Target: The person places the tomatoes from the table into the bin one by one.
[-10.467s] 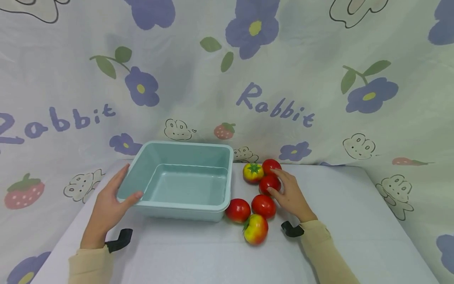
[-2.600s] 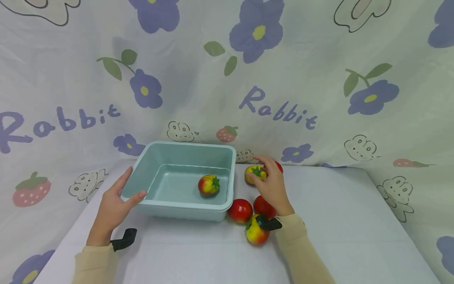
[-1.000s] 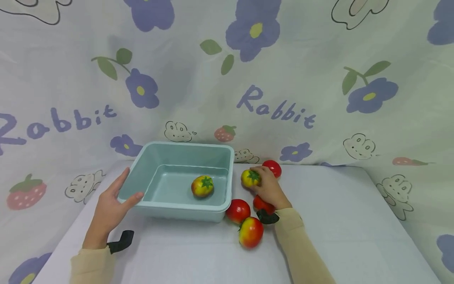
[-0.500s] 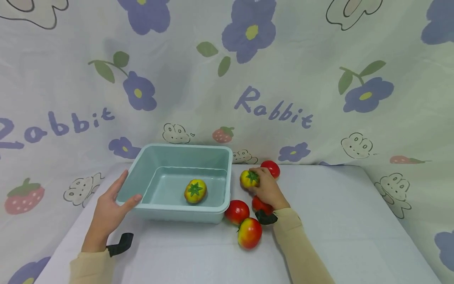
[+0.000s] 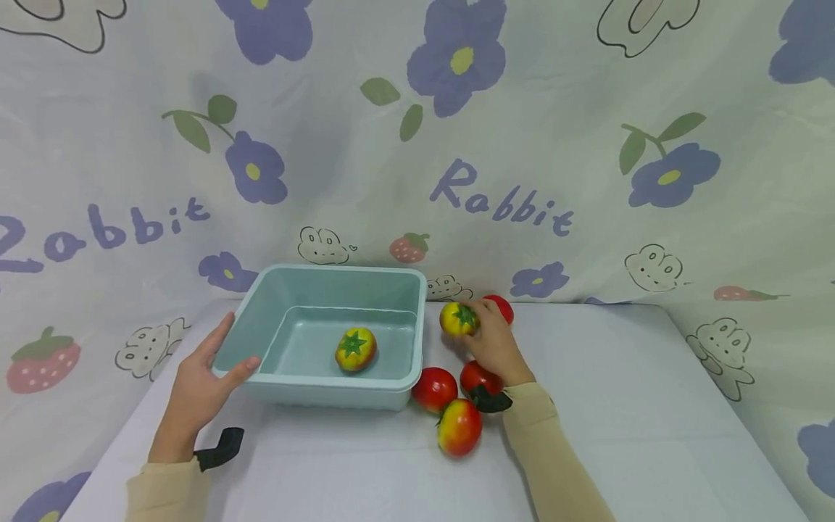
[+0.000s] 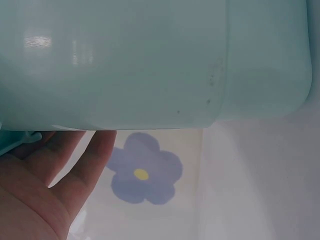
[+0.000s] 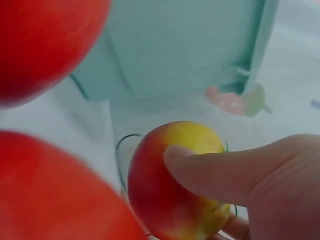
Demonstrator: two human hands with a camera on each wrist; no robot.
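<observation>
My right hand [image 5: 497, 346] holds a yellow-and-red tomato [image 5: 459, 319] with a green star-shaped top, right of the bin. In the right wrist view the thumb [image 7: 215, 172] presses on the tomato [image 7: 170, 185] and the other fingers are mostly hidden below it. The left hand [image 5: 201, 388] grips the light green plastic bin [image 5: 326, 379] at its left front corner, thumb over the rim, fingers along the outer wall. In the left wrist view fingertips [image 6: 102, 142] touch that wall. Another yellow tomato [image 5: 356, 350] lies inside the bin, green top showing.
Behind the right hand is a red tomato [image 5: 502, 307], partly covered. Two red tomatoes [image 5: 434, 390] and a red-yellow tomato [image 5: 459, 428] lie by the bin's right front corner; the right wrist partly hides one. A printed cloth [image 5: 365, 167] hangs behind the white table.
One tomato went from the table into the bin and rolled leftward there. The right hand has since taken hold of another and raised it slightly. The left hand stays on the bin.
</observation>
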